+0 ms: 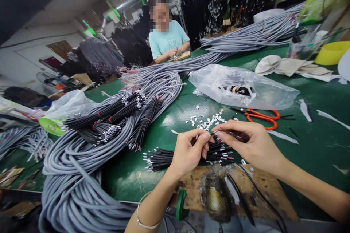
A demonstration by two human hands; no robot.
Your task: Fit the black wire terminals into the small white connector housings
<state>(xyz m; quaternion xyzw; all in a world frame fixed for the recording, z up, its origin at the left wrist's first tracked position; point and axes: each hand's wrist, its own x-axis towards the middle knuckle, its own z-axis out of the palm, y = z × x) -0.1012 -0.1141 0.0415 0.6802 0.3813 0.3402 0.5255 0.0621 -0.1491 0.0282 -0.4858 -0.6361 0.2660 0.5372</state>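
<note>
1. The left hand [188, 149] is closed, thumb and fingers pinching a thin dark wire [214, 133].
2. The right hand [253, 140], at the left hand's 3 o'clock, pinches the same wire between its fingertips.
3. The wire's long axis seems to run roughly 8 to 2 o'clock; fingers hide its ends, so I cannot tell which way the tip points.
4. Below the hands, on the green desk [319, 149], short black silver-tipped cables [161, 158] lie about 9 to 3 o'clock.
5. From the hands: shiny silver scraps [212, 121] at 12, orange-handled scissors [249, 112] at 2, stained wooden board [276, 194] at 6, thick grey cables [71, 160] at 9 o'clock.
</note>
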